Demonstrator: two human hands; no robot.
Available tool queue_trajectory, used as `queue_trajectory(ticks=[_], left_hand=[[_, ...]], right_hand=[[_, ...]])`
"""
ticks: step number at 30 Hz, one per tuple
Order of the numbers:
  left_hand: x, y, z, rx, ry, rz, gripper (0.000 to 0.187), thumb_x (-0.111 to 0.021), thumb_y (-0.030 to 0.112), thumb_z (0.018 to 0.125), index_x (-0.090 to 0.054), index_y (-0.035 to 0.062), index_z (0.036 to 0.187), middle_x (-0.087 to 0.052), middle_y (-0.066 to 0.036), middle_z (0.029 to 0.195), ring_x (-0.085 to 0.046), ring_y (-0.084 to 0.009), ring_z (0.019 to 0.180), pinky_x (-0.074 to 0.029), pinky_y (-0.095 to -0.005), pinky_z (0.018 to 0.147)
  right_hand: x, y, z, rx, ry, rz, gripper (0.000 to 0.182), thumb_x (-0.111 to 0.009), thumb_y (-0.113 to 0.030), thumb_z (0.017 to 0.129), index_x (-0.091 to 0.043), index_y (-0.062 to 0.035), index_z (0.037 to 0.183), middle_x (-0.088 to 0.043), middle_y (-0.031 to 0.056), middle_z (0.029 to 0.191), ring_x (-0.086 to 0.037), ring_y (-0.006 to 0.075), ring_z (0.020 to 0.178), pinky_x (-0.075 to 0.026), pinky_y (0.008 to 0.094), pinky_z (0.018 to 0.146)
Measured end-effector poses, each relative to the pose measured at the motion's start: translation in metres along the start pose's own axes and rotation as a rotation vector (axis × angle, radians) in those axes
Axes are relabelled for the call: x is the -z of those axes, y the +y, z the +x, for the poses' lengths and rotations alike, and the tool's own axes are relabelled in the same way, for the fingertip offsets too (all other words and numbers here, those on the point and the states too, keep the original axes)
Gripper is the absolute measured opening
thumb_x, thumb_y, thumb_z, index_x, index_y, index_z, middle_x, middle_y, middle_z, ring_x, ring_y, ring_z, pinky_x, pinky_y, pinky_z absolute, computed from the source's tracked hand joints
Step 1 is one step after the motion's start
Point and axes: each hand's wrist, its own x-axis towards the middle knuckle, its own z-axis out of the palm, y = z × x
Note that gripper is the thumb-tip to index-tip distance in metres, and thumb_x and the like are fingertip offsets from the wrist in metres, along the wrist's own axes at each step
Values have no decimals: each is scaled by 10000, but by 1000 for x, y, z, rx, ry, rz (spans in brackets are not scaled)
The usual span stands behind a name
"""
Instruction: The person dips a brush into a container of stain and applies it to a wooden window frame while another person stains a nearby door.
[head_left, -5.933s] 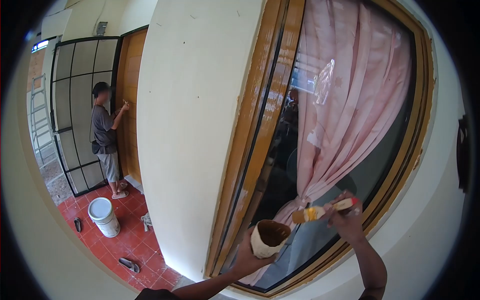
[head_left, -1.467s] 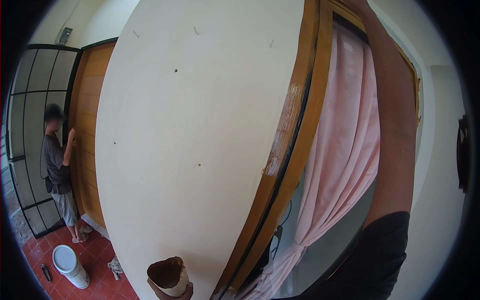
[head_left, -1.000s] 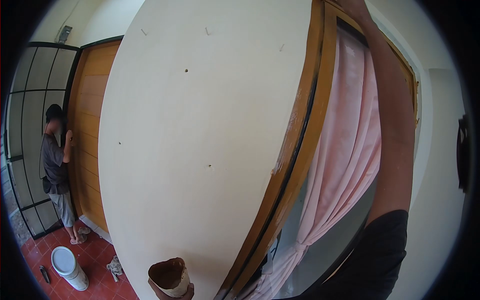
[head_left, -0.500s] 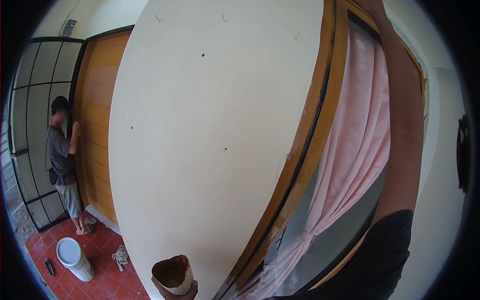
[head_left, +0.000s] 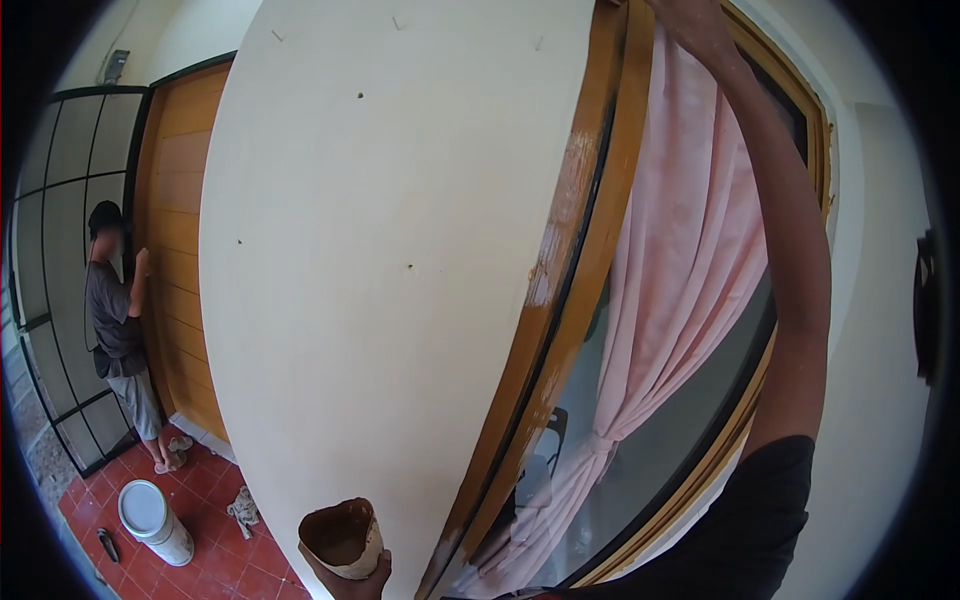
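My left hand (head_left: 350,582) is wrapped round a rough-edged cup (head_left: 345,540) with brown contents, low in front of the white wall. My right arm reaches up past the window; my right hand (head_left: 690,22) is at the top edge of the view, by the upper part of the wooden window frame (head_left: 570,240). Its fingers are mostly cut off, and whatever they hold is not visible. The frame's outer strip has pale, worn-looking patches. Behind the glass hangs a tied pink curtain (head_left: 680,230).
A person (head_left: 118,310) in a dark cap stands at the wooden door (head_left: 185,260) on the left, beside a black-framed gate (head_left: 70,230). A lidded bucket (head_left: 155,520), a rag (head_left: 243,512) and a dark object (head_left: 108,545) lie on red tiles.
The view has shifted, so the wall and window frame appear further left. My right hand has come further into view at the top. My left hand still holds the cup.
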Motion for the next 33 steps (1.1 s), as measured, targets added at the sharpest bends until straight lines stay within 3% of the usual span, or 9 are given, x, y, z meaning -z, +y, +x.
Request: queue_trajectory(ticks=[1, 5, 7, 10, 16, 23, 29, 32, 33], left_hand=[[0, -2, -1, -6, -20, -56, 928, -877, 53, 673, -325, 18, 1418, -538, -153, 1289, -568, -263, 1182, -469, -407, 1028], [-3, 11, -2, -5, -51, 22, 929, -876, 50, 675, -319, 22, 1417, -538, -152, 1289, -566, -264, 1187, -468, -409, 1035], [-4, 13, -3, -5, -57, 29, 943, -874, 48, 679, -300, 26, 1426, -532, -153, 1298, -564, -267, 1194, -466, -413, 1044], [-3, 6, -4, 5, -39, 44, 956, -872, 48, 682, -286, 27, 1436, -524, -155, 1310, -562, -271, 1198, -465, -413, 1047], [-5, 1, -2, 26, -10, -1, 965, -862, 36, 684, -273, 28, 1448, -522, -163, 1321, -561, -275, 1204, -463, -418, 1051], [-7, -1, -5, 53, -53, -25, 968, -858, 27, 676, -277, 27, 1450, -533, -162, 1307, -555, -275, 1208, -454, -420, 1057], [-5, -8, -6, 32, -30, 87, 957, -859, 26, 672, -293, 32, 1444, -528, -154, 1309, -551, -272, 1202, -442, -416, 1059], [-7, -4, -5, 75, -10, 20, 951, -860, 28, 678, -297, 31, 1444, -522, -153, 1316, -544, -271, 1211, -440, -416, 1062], [-6, -3, -6, 78, -6, 12, 945, -859, 29, 684, -295, 28, 1442, -527, -157, 1316, -549, -273, 1210, -444, -418, 1059]], right_hand=[[7, -12, -10, -75, -118, -12, 284, -768, -260, 887, -694, 14, 885, -656, 111, 723, -527, 163, 624, -454, 364, 614], [21, -31, -34, -62, -175, 96, 303, -775, -275, 887, -690, 15, 871, -631, 88, 696, -495, 124, 624, -432, 347, 584], [35, -33, -33, -96, -222, -153, 319, -767, -279, 896, -681, 14, 804, -635, 67, 687, -522, 110, 641, -455, 331, 594], [49, -27, -28, -172, -44, 155, 309, -746, -271, 917, -658, 7, 817, -633, 56, 713, -560, 119, 667, -483, 314, 619], [23, -4, -21, -230, -78, 157, 356, -744, -333, 913, -643, -2, 993, -645, 50, 805, -589, 151, 722, -503, 327, 679], [8, 12, 15, -336, -145, -13, 341, -771, -352, 884, -667, -27, 871, -639, 29, 763, -572, 137, 718, -482, 337, 670], [-10, 46, 48, -42, 15, 49, 252, -771, -246, 882, -684, -18, 820, -645, 34, 729, -545, 124, 681, -469, 332, 634], [-15, 69, 72, -56, 57, 8, 221, -768, -206, 880, -689, -8, 821, -701, 58, 772, -602, 141, 693, -490, 327, 655], [-18, 84, 80, 53, 112, 3, 210, -761, -198, 884, -698, -5, 832, -721, 73, 805, -633, 157, 714, -500, 327, 669]])
